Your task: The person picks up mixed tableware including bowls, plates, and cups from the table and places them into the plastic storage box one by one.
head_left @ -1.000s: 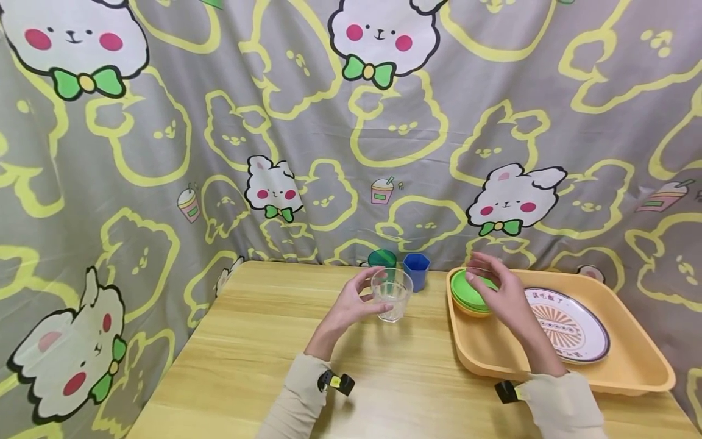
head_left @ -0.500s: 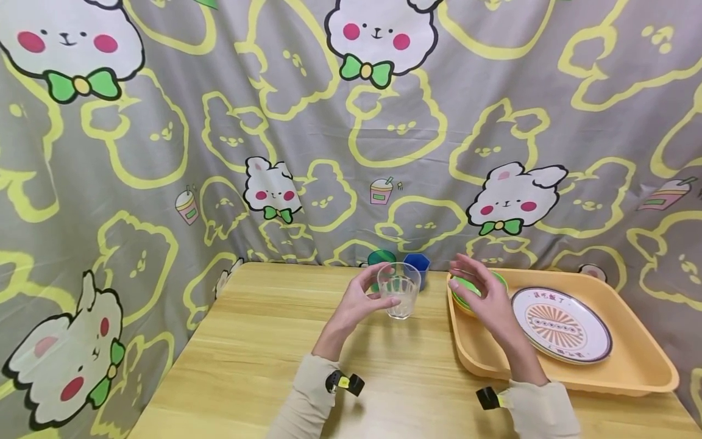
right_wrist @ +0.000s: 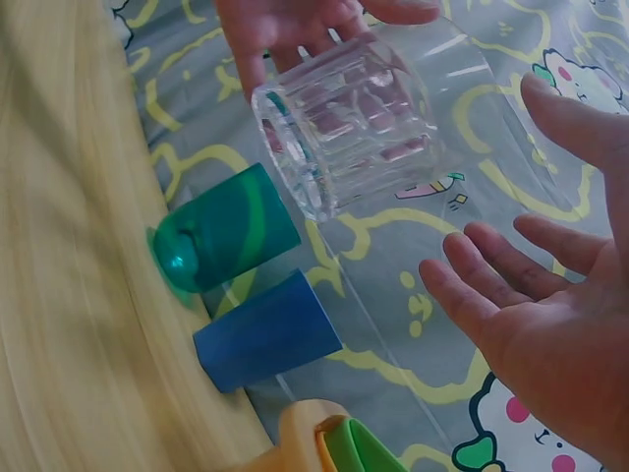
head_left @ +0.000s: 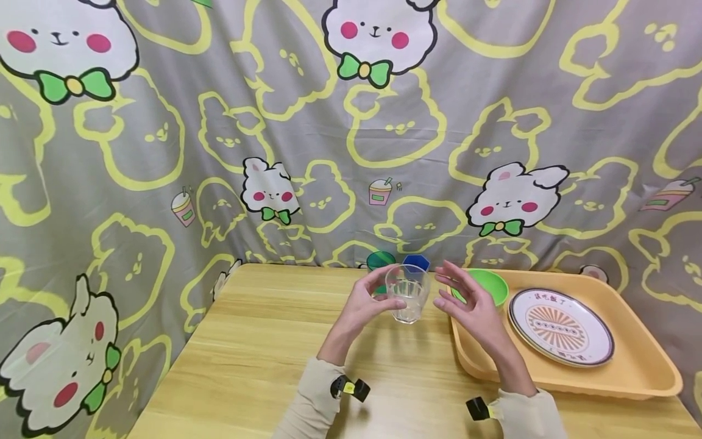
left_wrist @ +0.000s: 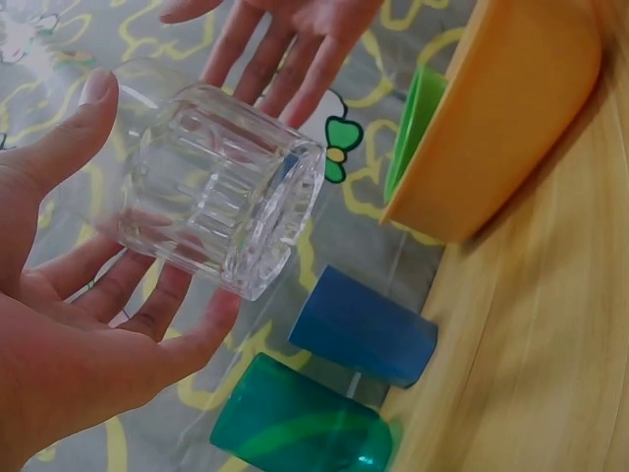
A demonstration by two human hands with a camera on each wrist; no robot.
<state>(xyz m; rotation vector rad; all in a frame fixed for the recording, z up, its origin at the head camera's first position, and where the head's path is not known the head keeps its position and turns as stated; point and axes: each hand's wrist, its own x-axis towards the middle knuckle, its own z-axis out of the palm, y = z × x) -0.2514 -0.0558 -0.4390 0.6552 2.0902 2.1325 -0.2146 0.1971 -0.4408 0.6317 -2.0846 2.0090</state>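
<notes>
My left hand point(head_left: 367, 302) grips a clear glass tumbler point(head_left: 408, 296), thumb on the near side and fingers curled behind it. The tumbler is upright, raised above the table, and has a ribbed lower half. My right hand point(head_left: 471, 308) is beside the glass on its right, fingers spread and slightly bent, a gap between them and the glass. In the right wrist view its fingers point(right_wrist: 482, 275) hold nothing. Behind the tumbler stand a green cup point(left_wrist: 300, 423) and a blue cup point(left_wrist: 364, 324), partly hidden in the head view.
An orange tray point(head_left: 647, 347) sits on the right of the wooden table point(head_left: 247, 341). In it lie a white patterned plate point(head_left: 562, 326) and green bowls point(head_left: 490, 286), partly hidden by my right hand. A printed curtain point(head_left: 329, 134) hangs behind the table.
My left hand has carried the tumbler a little to the right. My right hand has moved left from over the green bowls to beside the tumbler.
</notes>
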